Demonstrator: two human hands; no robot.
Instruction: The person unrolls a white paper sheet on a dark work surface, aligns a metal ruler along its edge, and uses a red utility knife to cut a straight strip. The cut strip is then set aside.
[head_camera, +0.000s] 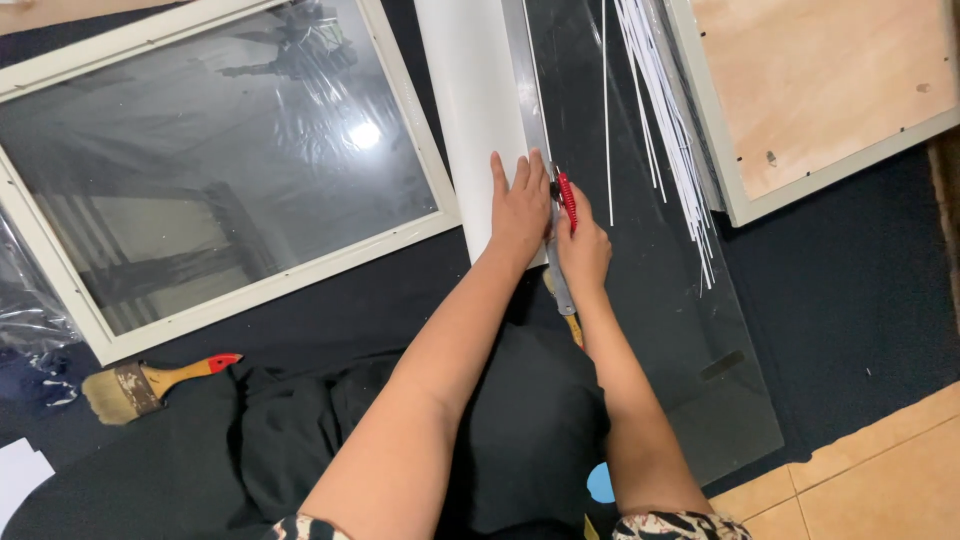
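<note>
left hand (520, 205) flat, fingers spread, pinning your metal ruler (532, 120) on the white sheet (470, 90) | right hand (582, 245) wrapped round the red cutter (567, 197), just right of your left fingertips | looks well along, offcut strips (665, 110) already piled beyond your right fingers, rest hidden

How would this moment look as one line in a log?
left hand: flat on white sheet, bracing metal ruler | right hand: grips red cutter at ruler edge | nearby: glass pane, paintbrush

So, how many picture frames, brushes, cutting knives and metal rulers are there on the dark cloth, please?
Cream picture frames: 2
Wooden-handled paintbrush, red tip: 1
Red utility knife in the right hand: 1
Long metal ruler under the left hand: 1
Total: 5
</note>
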